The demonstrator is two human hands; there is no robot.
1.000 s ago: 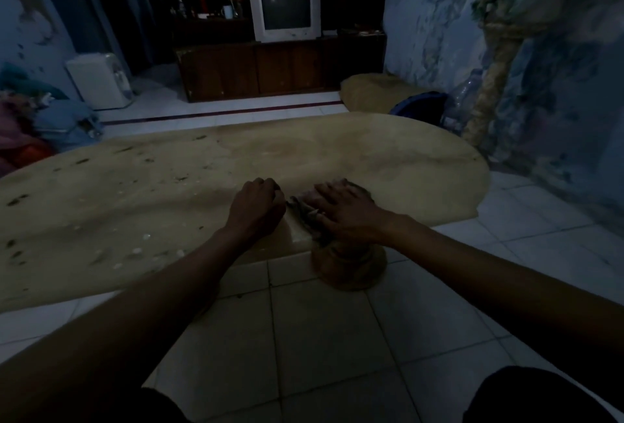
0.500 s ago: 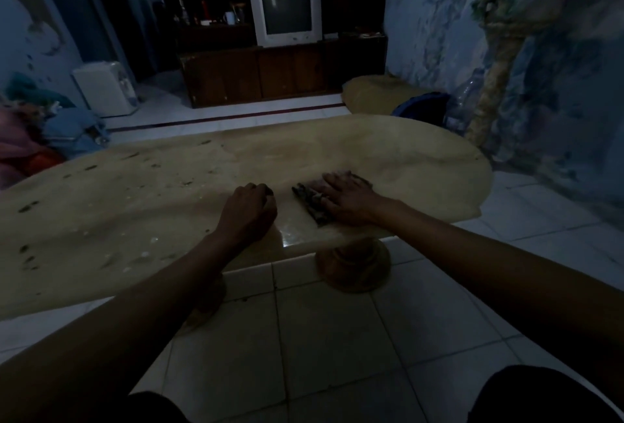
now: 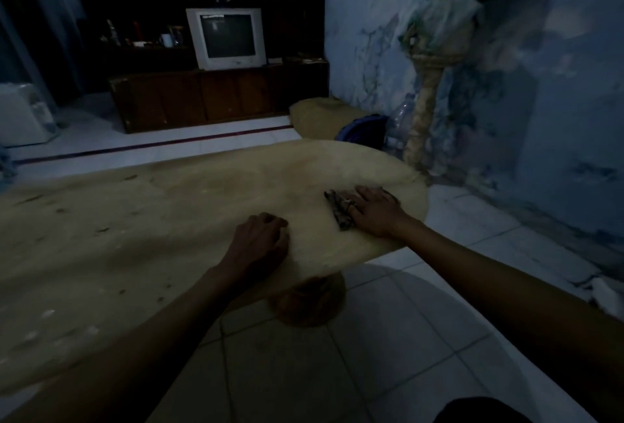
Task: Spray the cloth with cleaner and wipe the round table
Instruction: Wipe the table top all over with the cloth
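Observation:
The round table (image 3: 189,206) has a pale tan stone-like top with dark specks on its left part. A dark crumpled cloth (image 3: 338,210) lies near the table's right edge. My right hand (image 3: 376,211) presses flat on the cloth, fingers spread, with part of the cloth showing to the left of the fingers. My left hand (image 3: 261,240) rests on the tabletop near the front edge, fingers curled into a loose fist, holding nothing. No spray bottle is visible.
The table's round brown pedestal foot (image 3: 309,302) stands on white floor tiles. Behind are a dark wooden cabinet (image 3: 216,98) with a television (image 3: 228,38), a second tan tabletop (image 3: 320,115), a blue tub (image 3: 363,127), a clear plastic bottle (image 3: 400,122) and a white appliance (image 3: 23,113).
My right hand has slid the cloth away from me and to the right across the tabletop. My left hand has stayed resting near the front edge. The view has shifted.

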